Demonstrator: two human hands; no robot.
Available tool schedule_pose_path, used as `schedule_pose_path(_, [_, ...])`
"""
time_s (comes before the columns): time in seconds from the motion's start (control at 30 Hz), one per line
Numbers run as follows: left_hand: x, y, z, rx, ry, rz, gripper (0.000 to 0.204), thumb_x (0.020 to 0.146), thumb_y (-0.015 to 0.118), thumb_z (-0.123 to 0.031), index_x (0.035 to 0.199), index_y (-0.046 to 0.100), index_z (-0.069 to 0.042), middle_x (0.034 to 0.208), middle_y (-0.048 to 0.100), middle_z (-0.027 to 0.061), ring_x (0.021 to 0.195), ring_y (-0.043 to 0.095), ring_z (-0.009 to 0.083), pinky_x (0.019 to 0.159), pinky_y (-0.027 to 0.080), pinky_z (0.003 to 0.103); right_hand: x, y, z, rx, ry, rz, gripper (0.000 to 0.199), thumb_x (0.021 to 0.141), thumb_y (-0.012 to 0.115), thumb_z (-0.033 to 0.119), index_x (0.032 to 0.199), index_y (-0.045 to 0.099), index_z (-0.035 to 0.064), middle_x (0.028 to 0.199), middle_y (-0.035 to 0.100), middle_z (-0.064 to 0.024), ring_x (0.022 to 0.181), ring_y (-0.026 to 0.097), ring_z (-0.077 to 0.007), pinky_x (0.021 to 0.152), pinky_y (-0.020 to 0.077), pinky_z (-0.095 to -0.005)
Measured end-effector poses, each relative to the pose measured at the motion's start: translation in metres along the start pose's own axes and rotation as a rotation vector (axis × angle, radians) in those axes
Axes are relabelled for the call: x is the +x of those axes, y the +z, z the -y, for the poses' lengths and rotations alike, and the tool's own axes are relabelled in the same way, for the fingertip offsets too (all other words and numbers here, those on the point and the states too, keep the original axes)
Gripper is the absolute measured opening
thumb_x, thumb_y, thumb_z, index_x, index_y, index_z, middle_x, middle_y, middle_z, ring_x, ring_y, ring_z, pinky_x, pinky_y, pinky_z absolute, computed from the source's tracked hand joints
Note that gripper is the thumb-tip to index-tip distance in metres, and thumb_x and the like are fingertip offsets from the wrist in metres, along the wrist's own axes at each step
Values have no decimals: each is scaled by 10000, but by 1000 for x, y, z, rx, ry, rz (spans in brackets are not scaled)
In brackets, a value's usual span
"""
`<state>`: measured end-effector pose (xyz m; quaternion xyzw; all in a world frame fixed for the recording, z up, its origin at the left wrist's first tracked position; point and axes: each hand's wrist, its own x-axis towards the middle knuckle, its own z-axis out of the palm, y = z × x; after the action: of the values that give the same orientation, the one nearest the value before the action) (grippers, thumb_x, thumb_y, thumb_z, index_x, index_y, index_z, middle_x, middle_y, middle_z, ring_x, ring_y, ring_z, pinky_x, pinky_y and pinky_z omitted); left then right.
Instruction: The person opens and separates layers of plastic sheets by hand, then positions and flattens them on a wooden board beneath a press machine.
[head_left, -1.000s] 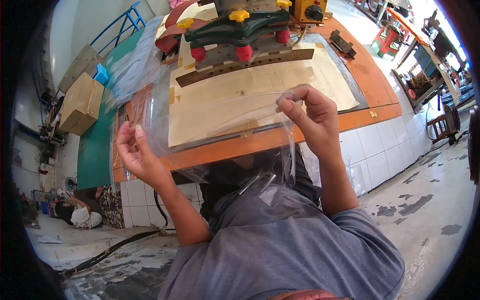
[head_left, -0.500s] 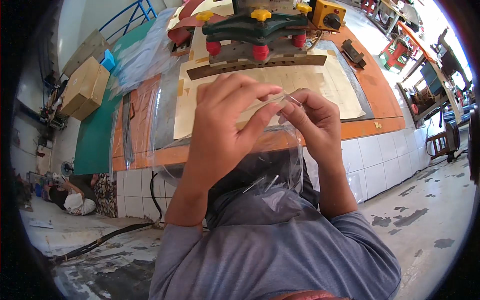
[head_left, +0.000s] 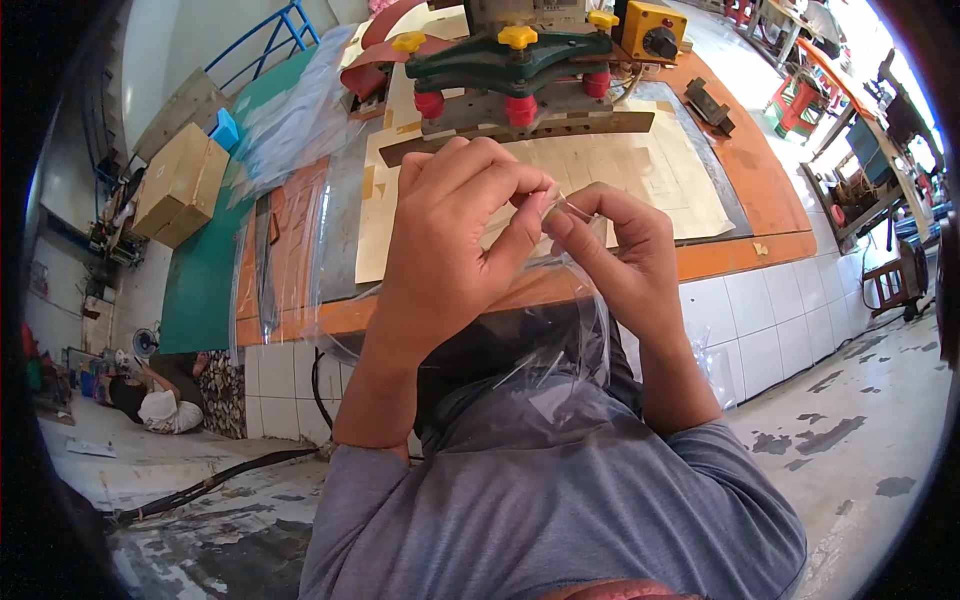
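A clear, thin plastic sheet (head_left: 575,352) hangs from my fingertips, drooping over the table's front edge toward my lap. My left hand (head_left: 450,245) has its thumb and forefinger pinched together at the sheet's upper edge. Just beside it, my right hand (head_left: 632,255) grips the same edge between thumb and curled fingers. The fingertips of both hands nearly meet, and the small piece of film between them is hard to make out. Both hands are raised in front of the tan board (head_left: 650,195) on the table.
Beyond my hands stands a press with a green plate (head_left: 510,62), red posts and a long metal bar (head_left: 540,127). A yellow control box (head_left: 640,22) and a metal block (head_left: 708,108) are on the right. Plastic sheets (head_left: 285,130) and a cardboard box (head_left: 180,190) lie left. Another person (head_left: 165,405) is far left.
My left thumb and forefinger, apart before, have closed at the sheet's edge. My right hand has shifted slightly left, and the hanging plastic has moved a little.
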<state>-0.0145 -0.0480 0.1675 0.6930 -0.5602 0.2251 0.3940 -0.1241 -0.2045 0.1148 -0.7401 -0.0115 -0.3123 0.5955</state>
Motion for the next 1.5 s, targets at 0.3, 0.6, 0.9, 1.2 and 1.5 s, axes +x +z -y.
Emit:
schedule_pose_path(0.3, [5, -5, 2, 6, 61, 51, 93, 870, 763, -101, 934, 709, -62, 851, 658, 27, 778, 628, 203, 793, 420, 353, 4, 4, 7, -233, -143, -2, 130, 948, 717, 98, 1019, 729, -11, 905, 741, -131, 852, 707, -261, 813, 511, -370])
schedule_pose_path(0.6, [-1, 1, 9, -264, -112, 29, 90, 933, 729, -97, 916, 673, -28, 829, 610, 32, 765, 533, 141, 719, 423, 275, 3, 14, 8, -142, -81, -20, 115, 953, 719, 87, 1021, 694, -3, 886, 723, -112, 845, 681, -250, 812, 491, -365])
schedule_pose_path(0.9, [-7, 2, 7, -525, -354, 43, 137, 995, 690, -142, 918, 676, -31, 834, 596, -26, 785, 481, 57, 705, 385, 239, 3, 17, 8, -121, -76, -27, 106, 967, 720, 97, 997, 689, 1, 861, 715, -104, 815, 662, -227, 800, 483, -347])
schedule_pose_path(1.2, [-6, 7, 6, -359, -227, -29, 113, 965, 716, -126, 919, 679, -30, 807, 592, -7, 735, 493, 80, 676, 387, 260, 2, 17, 7, -132, -121, -69, 104, 999, 681, 107, 976, 687, 6, 796, 703, -76, 780, 654, -189, 779, 473, -330])
schedule_pose_path(1.5, [-6, 5, 0, -390, -262, -8, 139, 935, 756, -129, 924, 648, -43, 836, 564, -18, 758, 470, 84, 683, 373, 246, -1, 26, 1, 53, -155, -182, 93, 970, 686, 31, 1031, 654, -32, 885, 676, -74, 836, 649, -140, 789, 518, -292])
